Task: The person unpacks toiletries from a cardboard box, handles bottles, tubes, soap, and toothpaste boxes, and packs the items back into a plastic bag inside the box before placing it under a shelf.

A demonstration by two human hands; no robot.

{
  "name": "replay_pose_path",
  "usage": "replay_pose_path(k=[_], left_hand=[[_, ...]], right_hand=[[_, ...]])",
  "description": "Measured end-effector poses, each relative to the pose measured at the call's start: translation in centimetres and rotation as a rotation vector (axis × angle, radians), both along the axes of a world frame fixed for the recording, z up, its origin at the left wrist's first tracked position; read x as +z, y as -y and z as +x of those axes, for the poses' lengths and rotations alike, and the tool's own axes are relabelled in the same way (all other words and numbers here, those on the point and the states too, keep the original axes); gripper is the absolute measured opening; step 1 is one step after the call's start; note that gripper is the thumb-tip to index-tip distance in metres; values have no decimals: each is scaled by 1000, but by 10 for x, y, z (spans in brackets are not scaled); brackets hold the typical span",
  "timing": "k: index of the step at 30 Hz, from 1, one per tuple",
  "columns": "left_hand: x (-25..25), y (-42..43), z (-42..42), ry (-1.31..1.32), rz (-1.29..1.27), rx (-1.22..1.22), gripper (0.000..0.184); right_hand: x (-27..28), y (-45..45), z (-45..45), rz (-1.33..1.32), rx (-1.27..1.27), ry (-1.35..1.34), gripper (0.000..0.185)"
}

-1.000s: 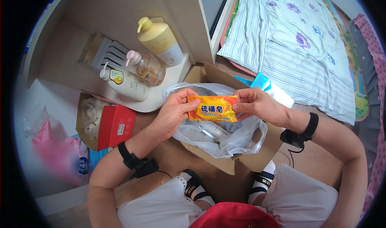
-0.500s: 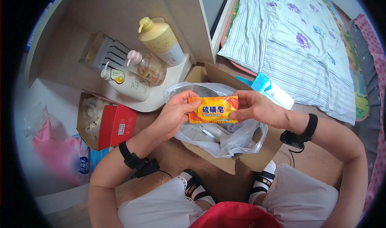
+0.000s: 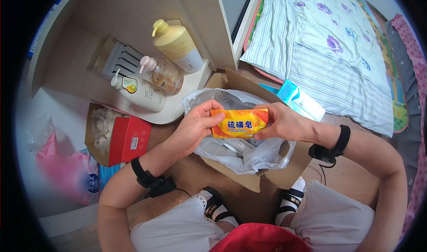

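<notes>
Seen from my remote post, a wooden floor (image 3: pixel 349 176) runs beneath a striped floral quilt (image 3: pixel 320 52) and a low pale shelf (image 3: pixel 175 106) with a rounded front corner. Beside that corner, an open cardboard box (image 3: pixel 294 165) sits in front of me, lined with a crumpled white plastic bag (image 3: pixel 267 158), and a smaller red box (image 3: pixel 128 141) lies near the shelf's front edge. Three pump bottles stand on the shelf: a tall yellow one (image 3: pixel 181 46) toward the end nearest the quilt, a white one (image 3: pixel 144 95) close to the front edge and a clear one (image 3: pixel 167 77) between them. Both my hands are narrowed to pinches, the left hand (image 3: pixel 192 128) at one short end of an orange-and-yellow soap packet (image 3: pixel 240 124), the right hand (image 3: pixel 288 124) at the other. The packet, printed "SulfurSoap", hangs just above the bag's open mouth, its printed face toward me. I judge it light enough for one hand, most likely a firm bar inside a thin, glossy wrapper that could crinkle or slide under loose fingers. The short ends, thumb on the face and fingers behind, look like the surest hold; I would keep the squeeze modest, since a bar tolerates handling but the film could tear at its seams.
</notes>
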State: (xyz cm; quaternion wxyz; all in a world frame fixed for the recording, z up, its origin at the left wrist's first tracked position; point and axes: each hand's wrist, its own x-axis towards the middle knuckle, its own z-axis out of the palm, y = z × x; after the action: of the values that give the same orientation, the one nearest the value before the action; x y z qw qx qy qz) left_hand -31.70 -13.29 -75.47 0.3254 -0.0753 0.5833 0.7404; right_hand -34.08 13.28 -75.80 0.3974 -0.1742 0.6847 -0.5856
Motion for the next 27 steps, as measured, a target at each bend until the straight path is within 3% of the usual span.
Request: replay_pose_path(k=[7,10,13,16,27], left_hand=[[-2,-2,0,8,60,2,13],[2,-5,0,30,115,-2,22],[9,-3,-2,13,-69,-271,40],[1,-5,0,-55,-111,-283,51],[2,-7,5,-104,-71,-201,48]], right_hand=[[-5,-1,3,-12,-70,16,37],[-5,-4,3,-80,-121,152,40],[0,-5,2,-93,-129,204,42],[1,-5,2,-84,-131,212,42],[4,-1,-1,1,-61,197,46]])
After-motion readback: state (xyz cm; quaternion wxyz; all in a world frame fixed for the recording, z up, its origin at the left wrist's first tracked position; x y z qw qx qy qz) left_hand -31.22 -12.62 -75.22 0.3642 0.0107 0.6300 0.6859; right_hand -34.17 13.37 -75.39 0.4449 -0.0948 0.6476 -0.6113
